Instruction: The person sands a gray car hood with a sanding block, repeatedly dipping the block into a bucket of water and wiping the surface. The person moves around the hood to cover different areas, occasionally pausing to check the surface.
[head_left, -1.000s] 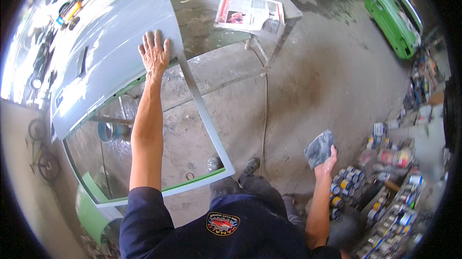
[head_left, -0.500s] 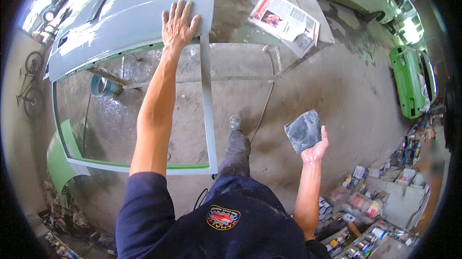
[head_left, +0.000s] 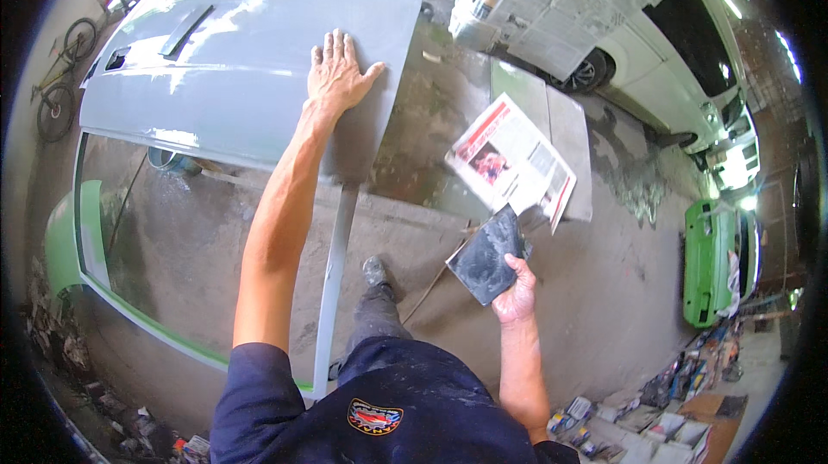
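A car door (head_left: 250, 33) coated in light grey lies at the left, its window frame (head_left: 338, 248) reaching toward me. On its smooth surface, near the right edge, rests my left hand (head_left: 338, 80), palm down with the fingers stretched out and the thumb spread. My right hand (head_left: 516, 293) grips a square piece of dark grey sandpaper (head_left: 485, 259) by its corner, thumb on top. White residue smears the sandpaper. It is held in the air to the right of the door, apart from it; what the fingers do underneath is hidden.
A newspaper (head_left: 517, 158) lies on a panel beyond the sandpaper. Beneath the door stands a blue bucket (head_left: 172, 160), partly hidden. A white van (head_left: 642, 59) partly covered in paper is at the far right, near a green car part (head_left: 711, 261). Clutter (head_left: 638, 421) fills the lower right.
My view has shifted. The right hand has brought the sandpaper leftward and nearer the newspaper, its thumb now over the top. My left hand stays flat on the door, slightly farther from its right edge.
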{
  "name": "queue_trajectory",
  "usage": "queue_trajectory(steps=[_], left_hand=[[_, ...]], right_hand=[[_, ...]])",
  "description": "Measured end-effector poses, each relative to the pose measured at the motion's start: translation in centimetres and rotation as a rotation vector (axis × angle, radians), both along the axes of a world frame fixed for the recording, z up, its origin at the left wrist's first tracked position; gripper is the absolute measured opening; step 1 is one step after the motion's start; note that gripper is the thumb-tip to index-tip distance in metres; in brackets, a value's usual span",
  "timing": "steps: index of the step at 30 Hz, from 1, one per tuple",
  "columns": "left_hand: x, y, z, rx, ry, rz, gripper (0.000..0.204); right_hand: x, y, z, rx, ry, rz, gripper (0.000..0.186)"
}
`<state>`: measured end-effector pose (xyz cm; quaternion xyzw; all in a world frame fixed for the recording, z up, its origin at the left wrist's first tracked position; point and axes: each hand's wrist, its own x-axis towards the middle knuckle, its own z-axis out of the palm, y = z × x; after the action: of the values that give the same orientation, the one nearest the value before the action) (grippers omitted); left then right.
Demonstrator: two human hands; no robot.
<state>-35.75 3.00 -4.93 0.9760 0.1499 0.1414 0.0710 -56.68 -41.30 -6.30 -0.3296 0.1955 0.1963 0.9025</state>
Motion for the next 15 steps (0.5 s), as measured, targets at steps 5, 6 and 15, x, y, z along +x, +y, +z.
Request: queue_trajectory(steps=[5, 6, 15], left_hand=[[6.7, -0.4, 2.4, -0.039, 0.083, 0.058, 0.101], [7.4, -0.4, 2.7, -0.041, 0.091, 0.053, 0.102], [7.3, -0.5, 2.8, -0.015, 0.124, -0.085, 0.082]], right_hand=[[7.3, 1.1, 3.1, 0.095, -0.121, -0.002, 0.051], [8.3, 1.2, 3.5, 0.157, -0.129, -0.004, 0.051], [18.3, 6.0, 5.9, 0.316, -0.115, 0.214, 0.052]])
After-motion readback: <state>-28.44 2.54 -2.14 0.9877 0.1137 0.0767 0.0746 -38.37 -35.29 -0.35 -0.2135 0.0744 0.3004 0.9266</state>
